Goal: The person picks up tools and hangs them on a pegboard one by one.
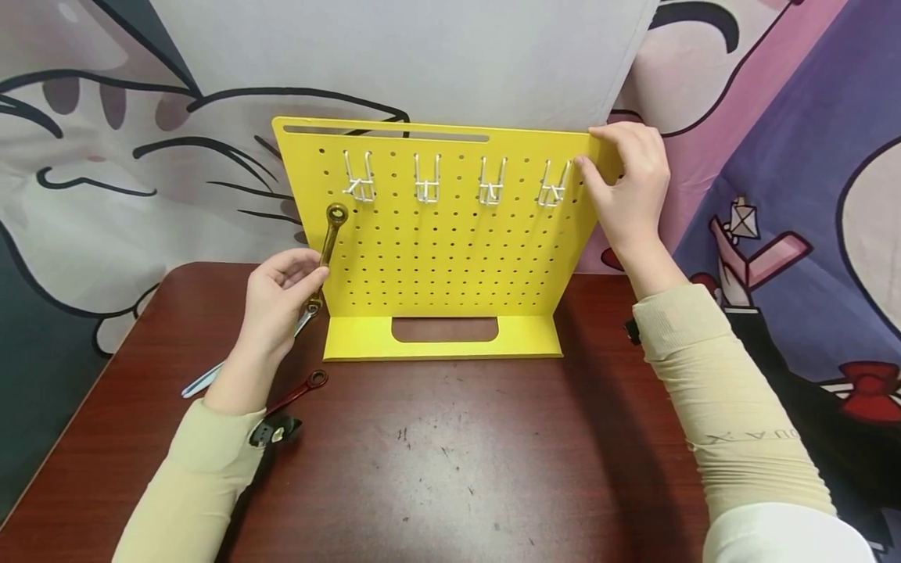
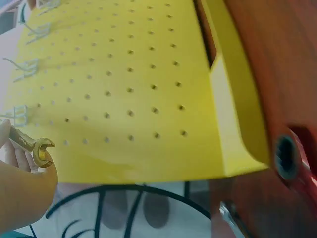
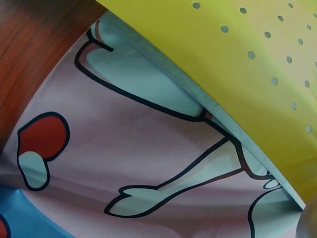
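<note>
My left hand (image 1: 281,293) pinches a brass-coloured combination wrench (image 1: 329,241) between thumb and fingers, ring end up, in front of the left side of a yellow pegboard (image 1: 436,274). In the left wrist view the open end of this wrench (image 2: 41,151) shows beside the palm. With thumb in front, my right hand (image 1: 637,184) grips the board's upper right corner. Several white wire hooks (image 1: 490,184) hang in a row along the board's upper part; the leftmost hook (image 1: 360,188) is just up and right of the wrench's ring.
On the brown table (image 1: 450,453), a red wrench (image 1: 317,379) lies partly hidden by the left forearm. A silver wrench with a light blue end (image 1: 202,379) lies behind the left wrist. Cartoon-printed cloth (image 1: 211,156) hangs behind the board.
</note>
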A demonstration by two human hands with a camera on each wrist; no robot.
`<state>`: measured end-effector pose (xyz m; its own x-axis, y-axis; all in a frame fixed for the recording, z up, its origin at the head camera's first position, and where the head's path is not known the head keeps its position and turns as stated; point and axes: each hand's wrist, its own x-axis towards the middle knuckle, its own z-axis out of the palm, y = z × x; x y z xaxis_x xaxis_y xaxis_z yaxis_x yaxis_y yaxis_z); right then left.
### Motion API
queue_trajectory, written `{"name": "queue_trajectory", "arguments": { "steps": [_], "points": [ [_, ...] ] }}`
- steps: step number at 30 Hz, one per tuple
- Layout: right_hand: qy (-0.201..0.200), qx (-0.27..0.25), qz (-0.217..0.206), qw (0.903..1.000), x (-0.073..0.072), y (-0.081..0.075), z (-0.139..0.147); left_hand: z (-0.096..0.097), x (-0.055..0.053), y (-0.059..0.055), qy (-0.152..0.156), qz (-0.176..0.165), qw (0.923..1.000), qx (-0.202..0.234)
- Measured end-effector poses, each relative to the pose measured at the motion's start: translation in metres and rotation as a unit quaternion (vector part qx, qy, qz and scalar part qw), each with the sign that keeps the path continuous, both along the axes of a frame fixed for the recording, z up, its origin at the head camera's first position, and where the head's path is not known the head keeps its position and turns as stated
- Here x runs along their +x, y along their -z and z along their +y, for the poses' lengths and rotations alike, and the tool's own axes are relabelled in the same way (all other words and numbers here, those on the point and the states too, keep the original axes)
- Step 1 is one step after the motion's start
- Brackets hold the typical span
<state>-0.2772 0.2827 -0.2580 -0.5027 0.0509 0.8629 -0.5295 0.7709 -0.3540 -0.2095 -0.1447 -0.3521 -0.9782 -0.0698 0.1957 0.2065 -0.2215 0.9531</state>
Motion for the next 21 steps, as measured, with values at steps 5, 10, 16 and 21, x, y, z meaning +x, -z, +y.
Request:
{"name": "queue_trajectory", "arguments": {
  "steps": [5,10,16,21],
  "points": [
    [0.003,-0.001,0.001,1.0,0.0,-0.001,0.0,0.011,-0.005,-0.009,-0.011,0.004,0.9997,0.021],
    [0.002,-0.001,0.001,1.0,0.0,-0.001,0.0,0.017,-0.009,-0.013,-0.015,-0.012,0.9989,0.042],
    [-0.001,-0.013,-0.007,0.9999,0.002,-0.002,-0.002,0.022,-0.012,-0.011,-0.016,-0.028,0.9986,0.042],
    [0.0,-0.009,-0.005,0.9999,0.002,-0.001,-0.002,0.026,-0.014,-0.009,-0.029,-0.041,0.9982,0.034]
  ]
}}
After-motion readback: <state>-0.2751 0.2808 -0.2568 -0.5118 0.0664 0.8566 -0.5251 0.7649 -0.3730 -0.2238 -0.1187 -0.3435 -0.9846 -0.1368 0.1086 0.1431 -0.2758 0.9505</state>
